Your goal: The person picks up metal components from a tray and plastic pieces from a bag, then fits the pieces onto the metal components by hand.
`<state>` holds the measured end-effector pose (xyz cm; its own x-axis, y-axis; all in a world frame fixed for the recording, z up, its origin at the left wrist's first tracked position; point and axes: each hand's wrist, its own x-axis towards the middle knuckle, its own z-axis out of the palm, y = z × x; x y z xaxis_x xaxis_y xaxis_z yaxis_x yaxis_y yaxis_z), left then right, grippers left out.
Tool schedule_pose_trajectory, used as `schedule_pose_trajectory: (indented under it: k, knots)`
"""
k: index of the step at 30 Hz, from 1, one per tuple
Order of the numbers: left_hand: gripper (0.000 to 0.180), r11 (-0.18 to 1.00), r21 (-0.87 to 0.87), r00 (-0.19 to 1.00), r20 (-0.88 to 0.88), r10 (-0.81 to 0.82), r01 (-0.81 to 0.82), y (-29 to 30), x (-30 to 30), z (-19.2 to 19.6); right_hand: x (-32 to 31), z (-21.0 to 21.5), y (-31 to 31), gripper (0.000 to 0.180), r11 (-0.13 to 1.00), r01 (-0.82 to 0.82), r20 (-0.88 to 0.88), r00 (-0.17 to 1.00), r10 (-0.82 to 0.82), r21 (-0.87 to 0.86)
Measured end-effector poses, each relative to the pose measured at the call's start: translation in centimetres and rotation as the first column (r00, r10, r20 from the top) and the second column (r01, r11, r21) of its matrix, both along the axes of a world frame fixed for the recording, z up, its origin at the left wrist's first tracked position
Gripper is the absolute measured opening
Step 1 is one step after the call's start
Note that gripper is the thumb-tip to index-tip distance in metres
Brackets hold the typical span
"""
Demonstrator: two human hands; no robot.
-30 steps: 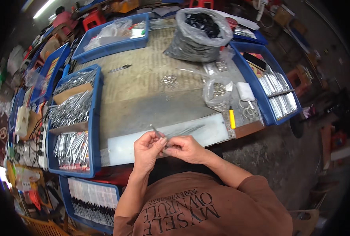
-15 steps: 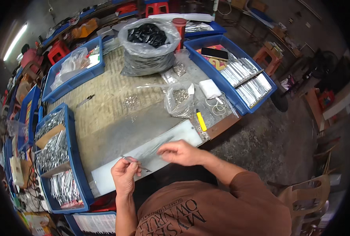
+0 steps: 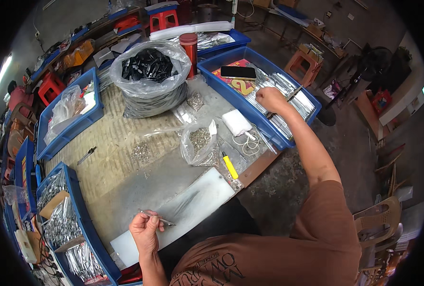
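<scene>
Left hand (image 3: 145,229) pinches a thin metal piece (image 3: 157,218); right hand (image 3: 270,99) grips a packet (image 3: 293,92).

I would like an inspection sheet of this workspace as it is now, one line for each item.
Surface: worn grey table with a white board at the near edge.
Job's things: thin metal piece in the left hand; packed metal strip in the right hand, over the blue tray.
Clutter: bag of black parts, small bag of screws, yellow-handled tool, phone, red cylinder.
Grippers: both hands closed on their pieces.
Cables: white cord coiled near the tray.
Surroundings: stools, chairs, more blue trays.
</scene>
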<state>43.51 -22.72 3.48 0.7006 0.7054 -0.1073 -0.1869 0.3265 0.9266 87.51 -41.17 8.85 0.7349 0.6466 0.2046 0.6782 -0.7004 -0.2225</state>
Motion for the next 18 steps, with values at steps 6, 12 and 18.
schedule_pose_trajectory:
  k: [6,12,18]
  knots:
    - [0.01,1.0,0.008,0.999,-0.032,0.001,-0.001,0.6,0.4,-0.4,0.8,-0.4,3.0,0.023,0.871,0.094,-0.084,0.985,-0.153,-0.482]
    - [0.009,1.0,0.004,0.999,-0.044,-0.008,0.008,0.7,0.8,-0.4,1.0,-0.1,3.4,0.027,0.84,0.06,-0.137,0.978,-0.158,-0.54]
    - [0.008,1.0,-0.004,0.999,-0.047,-0.016,0.016,0.8,1.0,-0.6,1.5,-0.9,2.7,0.023,0.853,0.041,-0.129,0.984,-0.126,-0.521]
